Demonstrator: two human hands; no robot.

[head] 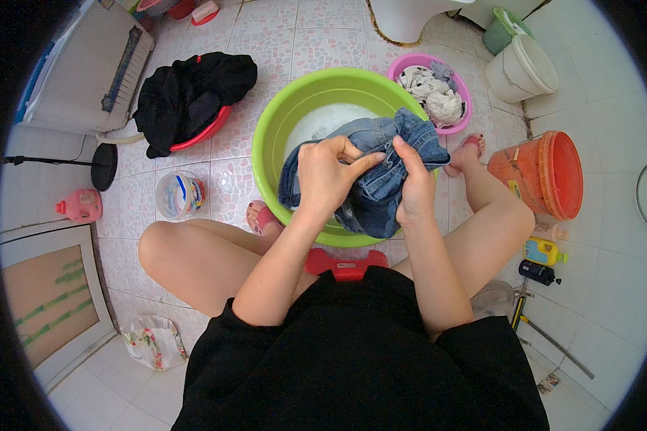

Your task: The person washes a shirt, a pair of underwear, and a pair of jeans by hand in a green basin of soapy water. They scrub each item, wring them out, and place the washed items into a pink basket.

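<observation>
Both hands hold a bunched blue denim garment (374,183) over the right and near part of a large lime-green plastic basin (269,124). My left hand (331,169) pinches the cloth between thumb and fingers. My right hand (415,180) grips its right side, thumb on top. Part of the garment hangs down inside the basin and its right end reaches over the rim. Whitish sudsy water (323,121) shows in the basin beyond the denim. The fingertips of my right hand are partly hidden by the cloth.
Black clothes (194,97) lie heaped over a red basin (207,132) at left. A pink basin (469,110) with light clothes (436,99) stands behind right. Near my legs are a clear tub (167,196), an orange bucket (517,167) and a red plastic stool (345,265).
</observation>
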